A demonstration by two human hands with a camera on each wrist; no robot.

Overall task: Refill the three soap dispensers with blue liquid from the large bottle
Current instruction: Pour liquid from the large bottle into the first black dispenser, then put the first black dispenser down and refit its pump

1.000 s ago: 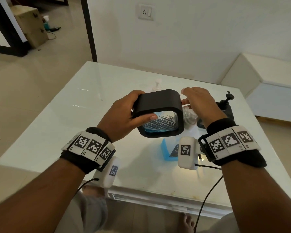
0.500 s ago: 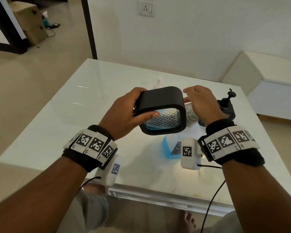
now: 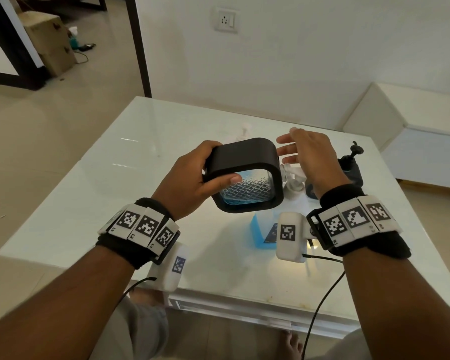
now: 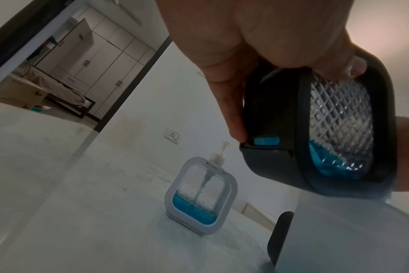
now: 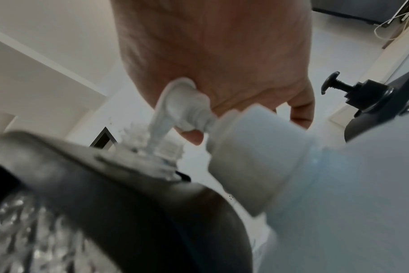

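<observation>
White glass table (image 3: 94, 193) below: left hand (image 3: 190, 183) gripping black dispenser (image 3: 242, 175) tipped sideways; right hand (image 3: 307, 159) now spread, off its white pump (image 5: 175, 107). Large bottle (image 3: 263, 231) waiting underneath; uncapping next, probably.

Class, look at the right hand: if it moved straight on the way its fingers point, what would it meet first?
Most likely the black-framed dispenser held by the left hand; the right hand points at its pump end, though depth is unclear.
</observation>
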